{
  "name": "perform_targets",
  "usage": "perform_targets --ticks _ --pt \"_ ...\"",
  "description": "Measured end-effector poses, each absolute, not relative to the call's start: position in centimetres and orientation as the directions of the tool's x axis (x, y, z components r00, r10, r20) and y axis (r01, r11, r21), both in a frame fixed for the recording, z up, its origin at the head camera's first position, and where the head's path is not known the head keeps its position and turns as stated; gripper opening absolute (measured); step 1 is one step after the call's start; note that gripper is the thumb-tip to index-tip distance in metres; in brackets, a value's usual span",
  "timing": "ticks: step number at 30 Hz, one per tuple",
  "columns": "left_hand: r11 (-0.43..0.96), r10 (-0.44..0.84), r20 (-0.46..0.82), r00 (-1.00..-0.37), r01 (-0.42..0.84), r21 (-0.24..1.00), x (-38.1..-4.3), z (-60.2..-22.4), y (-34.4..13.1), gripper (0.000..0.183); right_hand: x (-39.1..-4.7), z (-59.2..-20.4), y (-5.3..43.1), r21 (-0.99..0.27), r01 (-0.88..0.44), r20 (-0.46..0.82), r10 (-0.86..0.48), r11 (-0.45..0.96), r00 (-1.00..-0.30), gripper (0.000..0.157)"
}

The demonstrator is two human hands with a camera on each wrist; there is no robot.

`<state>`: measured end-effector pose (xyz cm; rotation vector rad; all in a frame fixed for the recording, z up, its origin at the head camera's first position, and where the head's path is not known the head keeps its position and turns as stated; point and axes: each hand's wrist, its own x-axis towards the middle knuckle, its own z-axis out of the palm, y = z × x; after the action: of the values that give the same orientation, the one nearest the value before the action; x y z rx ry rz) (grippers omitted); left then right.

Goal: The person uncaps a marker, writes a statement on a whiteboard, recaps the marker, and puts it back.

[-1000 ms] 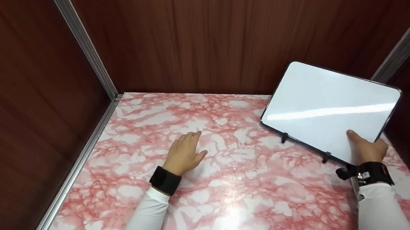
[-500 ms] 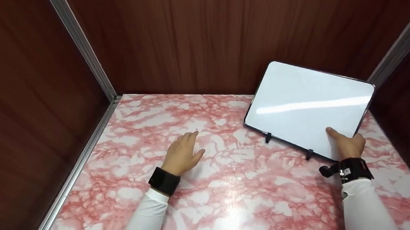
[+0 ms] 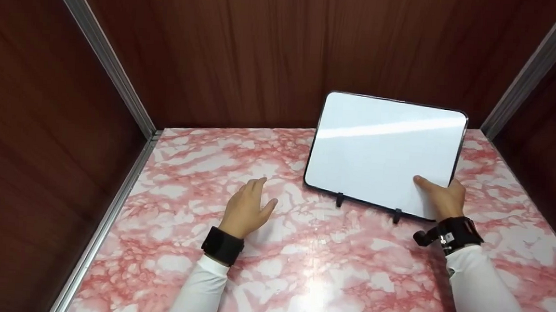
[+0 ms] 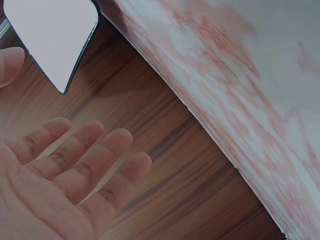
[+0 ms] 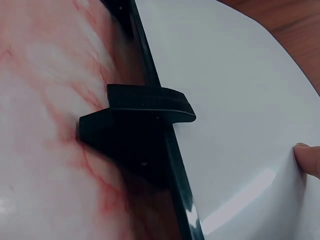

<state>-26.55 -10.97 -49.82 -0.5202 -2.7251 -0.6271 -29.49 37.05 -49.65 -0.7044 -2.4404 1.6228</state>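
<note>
A whiteboard with rounded corners and a thin black frame stands tilted back near the rear of the table. Two black clips hook over its lower edge. My right hand grips its right side low down, the thumb lying on the white face and the other fingers hidden behind. To the left, my left hand is over the table, palm down with straight, slightly spread fingers and nothing in it. In the left wrist view its fingers are extended, apart from the whiteboard.
The table has a pink and white marbled top. Dark wood panels wall it at the back, left and right, with metal strips at the corners. Black bands with cameras sit on both wrists.
The right hand has carried the whiteboard leftward toward the middle of the table, and the board has turned to sit more level. The left hand has barely moved.
</note>
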Motion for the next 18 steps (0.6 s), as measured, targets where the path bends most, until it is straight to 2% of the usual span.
perform_targets --ticks 6,13,18 --pt "0.783 0.233 0.338 -0.912 0.382 0.491 -26.7 -50.0 -10.7 0.064 -29.3 -50.2 35.1 -0.917 0.268 -0.119 0.441 0.294 -0.890 0.095" --pt "0.693 0.205 0.246 -0.947 0.318 0.647 -26.8 -50.1 -10.2 0.070 -28.1 -50.5 33.7 -0.914 0.249 -0.103 0.410 0.320 -0.906 0.084" --pt "0.604 0.200 0.166 -0.966 0.255 0.755 -26.7 -50.2 -9.8 0.074 -27.4 -50.6 32.9 -0.917 0.235 -0.095 0.395 0.323 -0.914 0.082"
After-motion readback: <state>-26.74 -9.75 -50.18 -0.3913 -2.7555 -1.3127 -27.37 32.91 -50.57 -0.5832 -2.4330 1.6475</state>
